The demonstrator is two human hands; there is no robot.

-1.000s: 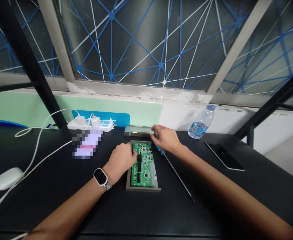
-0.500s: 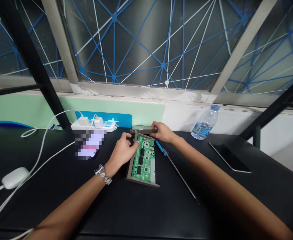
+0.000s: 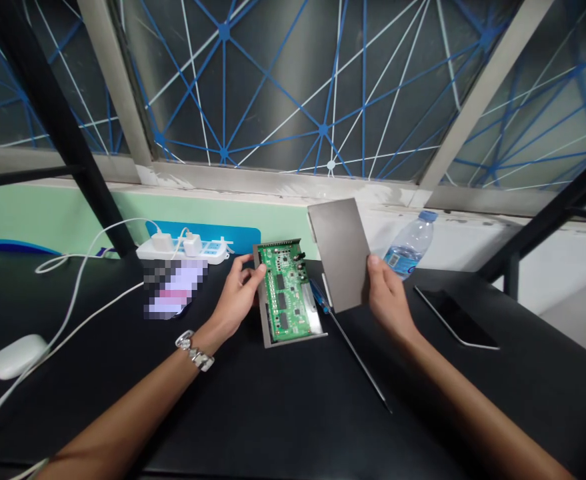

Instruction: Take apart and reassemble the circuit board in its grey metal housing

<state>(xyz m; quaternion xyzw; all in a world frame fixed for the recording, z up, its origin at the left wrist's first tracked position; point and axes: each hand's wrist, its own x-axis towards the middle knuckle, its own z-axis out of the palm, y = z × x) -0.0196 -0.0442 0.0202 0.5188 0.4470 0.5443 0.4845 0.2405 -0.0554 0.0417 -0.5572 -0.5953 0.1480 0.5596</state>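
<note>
A metal tray with a green circuit board (image 3: 285, 293) is tilted toward me near the middle of the table. My left hand (image 3: 237, 293) grips its left edge, thumb on top and fingers behind. To the right, a flat grey metal cover (image 3: 341, 253) is held up at a slant, its right edge pinched in my right hand (image 3: 389, 293). Between tray and cover, partly behind the cover, lies a screwdriver (image 3: 355, 353) with a blue handle and a long shaft pointing toward the lower right.
A water bottle (image 3: 413, 240) stands behind my right hand, and a dark phone (image 3: 455, 317) lies at the right. At the left are a power strip (image 3: 210, 250), a blurred-out phone (image 3: 177, 290), a white adapter (image 3: 19, 356) and white cables.
My right hand has lifted the grey cover from the back of the table and brought it right and upright. The circuit board tray is now raised and tilted in my left hand.
</note>
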